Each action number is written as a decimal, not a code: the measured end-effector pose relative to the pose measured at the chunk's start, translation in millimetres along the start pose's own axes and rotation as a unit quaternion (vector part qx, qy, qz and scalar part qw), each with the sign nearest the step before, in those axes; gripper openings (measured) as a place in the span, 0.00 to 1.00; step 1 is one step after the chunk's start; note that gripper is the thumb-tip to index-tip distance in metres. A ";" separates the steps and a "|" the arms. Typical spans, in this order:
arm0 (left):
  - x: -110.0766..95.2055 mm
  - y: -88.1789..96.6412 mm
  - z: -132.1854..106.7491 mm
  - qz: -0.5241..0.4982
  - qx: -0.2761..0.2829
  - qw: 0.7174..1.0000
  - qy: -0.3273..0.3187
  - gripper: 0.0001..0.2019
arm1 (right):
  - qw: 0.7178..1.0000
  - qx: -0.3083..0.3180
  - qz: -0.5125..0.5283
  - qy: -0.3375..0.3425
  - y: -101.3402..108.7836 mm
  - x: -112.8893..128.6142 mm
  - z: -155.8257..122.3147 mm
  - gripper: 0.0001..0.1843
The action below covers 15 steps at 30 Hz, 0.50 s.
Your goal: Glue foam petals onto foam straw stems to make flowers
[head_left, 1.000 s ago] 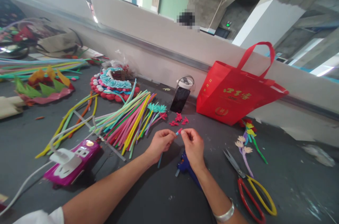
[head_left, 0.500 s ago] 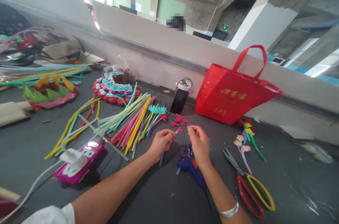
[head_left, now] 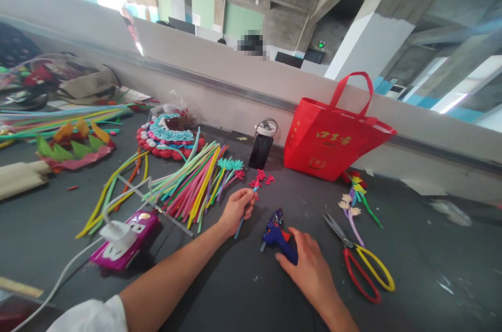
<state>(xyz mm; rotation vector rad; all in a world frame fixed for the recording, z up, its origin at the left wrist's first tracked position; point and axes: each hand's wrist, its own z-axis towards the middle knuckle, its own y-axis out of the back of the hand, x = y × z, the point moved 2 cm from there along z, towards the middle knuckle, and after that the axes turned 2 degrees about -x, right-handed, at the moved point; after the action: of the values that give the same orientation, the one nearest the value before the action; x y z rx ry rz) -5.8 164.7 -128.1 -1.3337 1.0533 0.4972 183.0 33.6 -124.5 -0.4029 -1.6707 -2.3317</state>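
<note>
My left hand [head_left: 236,206] pinches a thin blue stick [head_left: 240,226] with a small red piece at its top end, held a little above the dark table [head_left: 219,290]. My right hand [head_left: 308,266] rests on the handle of a blue glue gun [head_left: 276,235] that lies on the table, fingers curled around its rear. Several small red flower pieces [head_left: 261,179] lie just beyond my left hand. A bundle of coloured foam sticks [head_left: 192,178] fans out to the left.
Red-and-yellow scissors [head_left: 363,261] lie to the right, beside finished flower stems [head_left: 355,198]. A red tote bag [head_left: 333,138], a phone leaning on a bottle [head_left: 262,149], a round flower wreath [head_left: 168,136] and a magenta power strip [head_left: 125,238] with a white cable stand around.
My right hand let go of the stick's tip and dropped down onto the glue gun. My left hand kept hold of the stick.
</note>
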 end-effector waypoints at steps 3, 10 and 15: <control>0.4 1.1 0.9 0.002 0.006 1.000 0.002 0.16 | 0.999 0.046 -0.016 -0.011 -4.6 0.4 -1.4 0.22; -4.0 1.2 -0.1 0.013 0.011 1.000 0.003 0.15 | 0.967 0.119 0.190 -0.117 8.5 4.2 18.7 0.14; -0.2 0.6 0.6 0.018 0.000 1.000 0.003 0.15 | 0.753 0.136 0.616 -0.187 29.5 2.6 25.2 0.17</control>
<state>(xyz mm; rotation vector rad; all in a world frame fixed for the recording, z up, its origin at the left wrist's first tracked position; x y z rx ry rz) -6.2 165.5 -128.4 -1.3183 1.0832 0.5211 193.1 48.2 -89.9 -1.4281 -1.1574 -1.0245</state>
